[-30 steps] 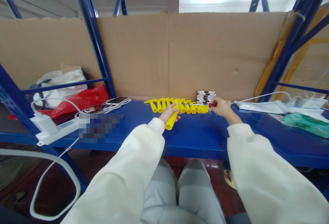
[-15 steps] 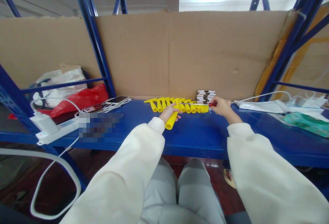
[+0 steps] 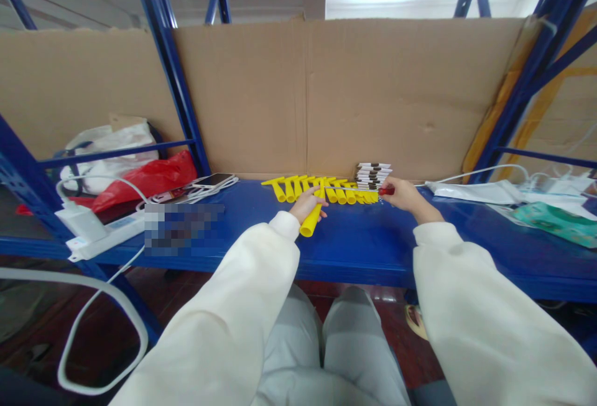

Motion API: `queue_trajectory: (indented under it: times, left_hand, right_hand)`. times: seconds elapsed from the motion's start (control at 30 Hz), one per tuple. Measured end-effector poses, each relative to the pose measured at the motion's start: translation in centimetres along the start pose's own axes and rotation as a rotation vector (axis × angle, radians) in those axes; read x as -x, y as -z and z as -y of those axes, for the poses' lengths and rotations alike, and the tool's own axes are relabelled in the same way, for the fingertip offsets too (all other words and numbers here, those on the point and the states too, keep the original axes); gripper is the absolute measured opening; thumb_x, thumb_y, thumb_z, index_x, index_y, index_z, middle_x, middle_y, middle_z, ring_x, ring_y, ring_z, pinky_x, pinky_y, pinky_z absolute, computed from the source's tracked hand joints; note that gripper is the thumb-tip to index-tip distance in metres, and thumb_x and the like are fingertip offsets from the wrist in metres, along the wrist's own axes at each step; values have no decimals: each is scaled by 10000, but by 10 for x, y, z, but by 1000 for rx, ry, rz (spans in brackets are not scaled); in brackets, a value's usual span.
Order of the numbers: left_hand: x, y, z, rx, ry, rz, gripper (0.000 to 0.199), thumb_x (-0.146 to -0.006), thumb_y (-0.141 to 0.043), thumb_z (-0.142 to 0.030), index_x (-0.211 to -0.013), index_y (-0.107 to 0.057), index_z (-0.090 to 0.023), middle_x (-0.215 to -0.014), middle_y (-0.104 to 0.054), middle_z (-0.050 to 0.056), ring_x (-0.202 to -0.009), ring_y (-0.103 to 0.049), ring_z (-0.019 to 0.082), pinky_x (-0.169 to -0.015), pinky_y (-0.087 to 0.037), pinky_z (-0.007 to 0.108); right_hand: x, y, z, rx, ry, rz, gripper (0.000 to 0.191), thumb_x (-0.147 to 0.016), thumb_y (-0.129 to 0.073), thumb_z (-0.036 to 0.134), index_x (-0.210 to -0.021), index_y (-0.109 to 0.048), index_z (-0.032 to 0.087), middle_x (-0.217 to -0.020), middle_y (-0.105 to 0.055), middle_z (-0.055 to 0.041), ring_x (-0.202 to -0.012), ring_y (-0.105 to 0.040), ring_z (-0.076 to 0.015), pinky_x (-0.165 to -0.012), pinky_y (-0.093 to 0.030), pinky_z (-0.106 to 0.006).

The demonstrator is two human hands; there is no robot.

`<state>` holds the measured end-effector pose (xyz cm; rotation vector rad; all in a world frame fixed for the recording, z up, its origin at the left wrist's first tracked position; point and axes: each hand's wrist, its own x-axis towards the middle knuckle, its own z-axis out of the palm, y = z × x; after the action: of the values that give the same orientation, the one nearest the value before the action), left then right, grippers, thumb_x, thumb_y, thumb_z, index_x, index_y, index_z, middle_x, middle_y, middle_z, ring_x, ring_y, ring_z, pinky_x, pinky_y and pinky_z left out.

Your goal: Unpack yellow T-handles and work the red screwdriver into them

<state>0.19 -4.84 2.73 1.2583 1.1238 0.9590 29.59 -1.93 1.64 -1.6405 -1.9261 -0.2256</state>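
Note:
My left hand (image 3: 306,205) is closed round a yellow plastic handle (image 3: 310,221), a hollow tube whose round open end points down towards me. In my right hand (image 3: 399,192) is a screwdriver (image 3: 387,191) with a red grip. Its long thin shaft runs level to the left, and its tip meets the upper part of the yellow handle. Behind my hands stands a row of similar yellow handles (image 3: 278,191). Small flat yellow pieces (image 3: 368,196) lie at the right end of that row, below a stack of white-and-brown packs (image 3: 373,175).
The blue shelf (image 3: 354,263) has a cardboard sheet (image 3: 373,89) along its back. To the left are a phone (image 3: 215,180), a white power strip (image 3: 109,236) with cables, and a red bag (image 3: 153,181). On the right lie a white packet (image 3: 476,192) and a green pack (image 3: 555,222).
Almost nothing differs. My left hand keeps the yellow handle in place, and the screwdriver stays against it with my right hand's fingers slightly shifted on the grip.

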Motion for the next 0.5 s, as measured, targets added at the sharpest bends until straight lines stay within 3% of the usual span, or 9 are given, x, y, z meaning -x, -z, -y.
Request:
queue_trajectory:
  times: [0.27, 0.5]
  left_hand:
    - [-9, 4, 7, -65, -42, 26, 791, -876, -577, -101, -1605, -306, -246, -1117, -711, 140, -441, -583, 92, -365, -398, 195]
    - [-7, 3, 6, -60, -34, 3, 798, -891, -531, -70, -1620, -257, -243, -1050, -725, 116, -425, -558, 85, -359, -387, 186]
  right_hand:
    - [5, 9, -9, -14, 95, 81, 101, -749, -667, 280, -792, -738, 222, -779, -756, -46, -722, -674, -217, -675, -493, -296]
    - [7, 11, -4, 40, 116, 94, 133, -770, -641, 264, -862, -729, 226, -826, -764, -64, -756, -677, -230, -696, -483, -307]
